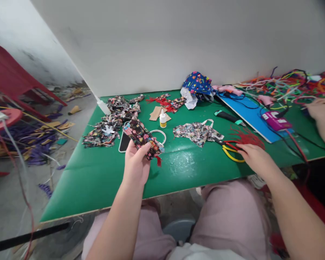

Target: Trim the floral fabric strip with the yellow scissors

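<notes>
My left hand (137,159) is closed around a strip of black floral fabric (142,135) with a small red tassel at its lower end, held above the table. The fingers of my right hand (256,159) are closed on the red handle of scissors (234,151), whose other handle is yellow. Their blades are hard to make out beside a grey floral fabric piece (192,133) with a white loop. Loose red threads (245,136) lie just beyond my right hand. A phone (123,141) and a white ring (160,135) lie partly behind the held fabric.
On the green table (97,184) stand a small glue bottle (163,119), cardboard pieces (156,113), a floral fabric heap (105,126) and a box cutter (229,117). A blue board (249,117) carries cables and a purple device (276,121). Another person's hand (323,115) is at right.
</notes>
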